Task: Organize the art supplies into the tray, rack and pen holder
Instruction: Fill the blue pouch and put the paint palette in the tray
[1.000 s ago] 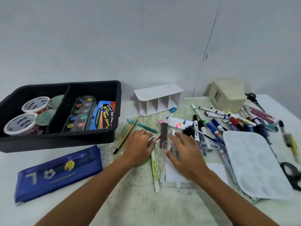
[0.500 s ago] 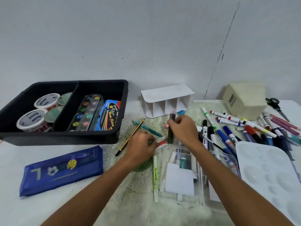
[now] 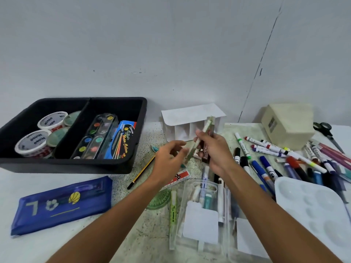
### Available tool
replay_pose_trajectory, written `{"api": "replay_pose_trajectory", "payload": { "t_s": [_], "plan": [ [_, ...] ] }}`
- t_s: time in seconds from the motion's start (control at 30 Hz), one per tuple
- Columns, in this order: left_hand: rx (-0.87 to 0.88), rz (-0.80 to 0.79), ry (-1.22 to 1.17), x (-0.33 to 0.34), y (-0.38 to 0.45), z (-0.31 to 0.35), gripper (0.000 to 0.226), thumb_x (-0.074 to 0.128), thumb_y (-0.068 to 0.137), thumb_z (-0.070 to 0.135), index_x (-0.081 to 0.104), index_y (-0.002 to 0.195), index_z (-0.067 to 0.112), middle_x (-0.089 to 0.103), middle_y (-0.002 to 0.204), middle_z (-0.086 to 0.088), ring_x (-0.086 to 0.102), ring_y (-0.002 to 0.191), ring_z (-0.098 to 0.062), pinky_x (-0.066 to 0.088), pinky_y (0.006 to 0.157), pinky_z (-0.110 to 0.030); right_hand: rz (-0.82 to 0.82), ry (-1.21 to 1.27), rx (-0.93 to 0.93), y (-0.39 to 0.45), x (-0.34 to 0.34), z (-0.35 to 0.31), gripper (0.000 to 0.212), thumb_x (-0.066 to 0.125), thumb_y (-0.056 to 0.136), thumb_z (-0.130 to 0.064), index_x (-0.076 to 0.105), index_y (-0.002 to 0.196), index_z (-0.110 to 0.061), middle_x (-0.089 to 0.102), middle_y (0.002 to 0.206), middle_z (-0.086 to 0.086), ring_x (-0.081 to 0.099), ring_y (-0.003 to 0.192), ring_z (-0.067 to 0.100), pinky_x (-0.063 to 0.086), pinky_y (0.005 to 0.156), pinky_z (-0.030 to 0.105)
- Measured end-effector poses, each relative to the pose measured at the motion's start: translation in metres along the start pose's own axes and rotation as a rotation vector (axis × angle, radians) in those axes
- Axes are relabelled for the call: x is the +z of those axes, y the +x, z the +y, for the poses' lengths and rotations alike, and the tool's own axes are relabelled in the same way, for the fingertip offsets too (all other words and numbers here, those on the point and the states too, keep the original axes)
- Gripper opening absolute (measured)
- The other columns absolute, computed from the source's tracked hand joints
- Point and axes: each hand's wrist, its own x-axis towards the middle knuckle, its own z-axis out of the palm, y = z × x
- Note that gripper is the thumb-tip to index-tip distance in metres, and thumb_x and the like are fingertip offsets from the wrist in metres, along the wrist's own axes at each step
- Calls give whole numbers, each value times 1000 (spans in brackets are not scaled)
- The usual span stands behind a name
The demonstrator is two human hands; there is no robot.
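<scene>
My right hand (image 3: 215, 150) is lifted above the table and grips two long flat pieces: a clear greenish ruler (image 3: 201, 136) and a dark brown strip (image 3: 207, 149). Both stand tilted in front of the white rack (image 3: 191, 113). My left hand (image 3: 168, 158) hovers just to the left with its fingers loosely spread, thumb close to the ruler's lower end. The black tray (image 3: 131, 165) at the left holds paint tubs, a watercolour set and a blue packet. The beige pen holder (image 3: 288, 128) lies at the back right.
Loose markers (image 3: 284, 154) are heaped at the right beside a white palette (image 3: 313, 209). A clear case (image 3: 201, 221) with pens lies under my arms. A blue pouch (image 3: 60, 204), a pencil (image 3: 141, 172), a green protractor (image 3: 159, 202) and scissors (image 3: 324, 128) also lie about.
My right hand took the dark strip and the clear ruler off the table and raised them towards the rack. My left hand lifted off the table beside them.
</scene>
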Motion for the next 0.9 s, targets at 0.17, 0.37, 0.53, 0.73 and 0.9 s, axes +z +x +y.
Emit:
{"api": "replay_pose_trajectory", "payload": {
  "t_s": [0.17,0.37,0.53,0.73,0.9],
  "plan": [
    [206,-167,921,-27,15,-33,37,57,87,12,64,122,24,56,115,6,39,105,-11,34,88,-30,-108,108,93,4,-17,-3,13,61,92,-17,56,94,-6,66,70,11,66,69,28,55,82,50],
    [331,-164,943,-32,28,-42,21,66,85,18,74,104,23,65,103,6,46,102,-20,30,82,-35,-120,159,131,8,-25,2,8,62,89,-4,54,92,-7,52,63,5,48,49,14,48,48,29],
    [347,-18,676,-16,35,-15,22,70,84,14,71,107,15,68,90,4,50,86,-14,39,72,-26,-135,126,91,9,-28,1,14,68,82,-5,56,88,-8,49,64,4,45,52,15,45,51,30],
    [-18,118,-78,4,45,44,15,71,84,11,71,98,13,72,88,5,67,80,-1,48,66,-8,-219,-165,-46,7,-16,3,41,80,65,-19,60,100,-10,59,76,0,57,64,12,47,56,27],
    [-169,81,-248,8,48,54,7,67,88,15,71,93,13,73,84,3,64,71,4,47,65,-9,-225,-172,-66,11,-9,0,9,69,83,-3,66,89,-9,58,71,2,54,62,13,46,60,31]
  ]
}}
